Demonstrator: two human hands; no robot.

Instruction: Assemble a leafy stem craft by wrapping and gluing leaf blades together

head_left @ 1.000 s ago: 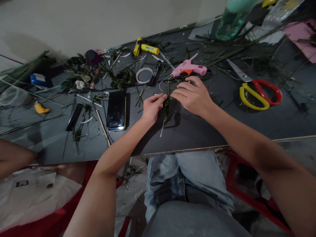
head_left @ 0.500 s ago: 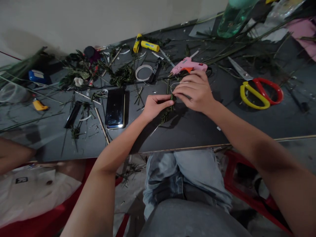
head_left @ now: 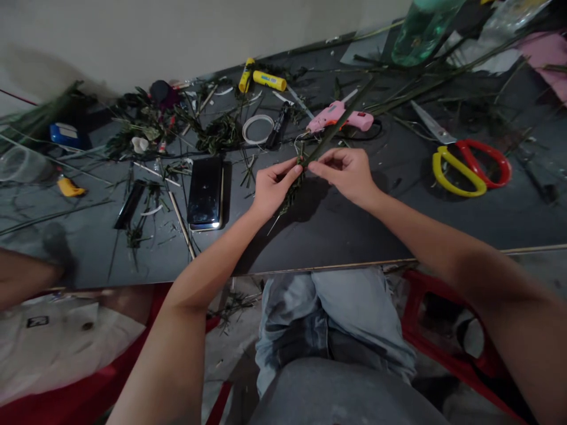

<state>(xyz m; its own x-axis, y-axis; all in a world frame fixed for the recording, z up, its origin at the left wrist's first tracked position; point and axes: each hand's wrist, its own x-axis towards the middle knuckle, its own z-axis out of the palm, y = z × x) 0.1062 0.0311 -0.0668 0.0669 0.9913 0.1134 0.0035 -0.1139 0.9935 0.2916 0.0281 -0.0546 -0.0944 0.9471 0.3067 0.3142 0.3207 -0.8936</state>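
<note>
My left hand [head_left: 271, 188] pinches a small bundle of green leaves [head_left: 290, 195] on a thin wire, held just above the dark table [head_left: 354, 218]. My right hand [head_left: 348, 173] is closed in a pinch on a long green stem [head_left: 336, 127] that slants up and right from the bundle's top. The two hands almost meet at the middle of the table. A thin white wire curls up near the bundle's upper end.
A pink glue gun [head_left: 339, 117] lies just behind the hands. Yellow-and-red scissors [head_left: 469, 165] lie to the right, a black phone [head_left: 205, 192] to the left. A wire coil [head_left: 258, 128], yellow tubes [head_left: 269, 79], leaf scraps and stems litter the back. Another person's arm [head_left: 22, 274] shows at far left.
My right hand has shifted from covering the bundle's top to pinching a long green stem, now raised and slanting over the glue gun. My left hand keeps its hold, slightly tilted.
</note>
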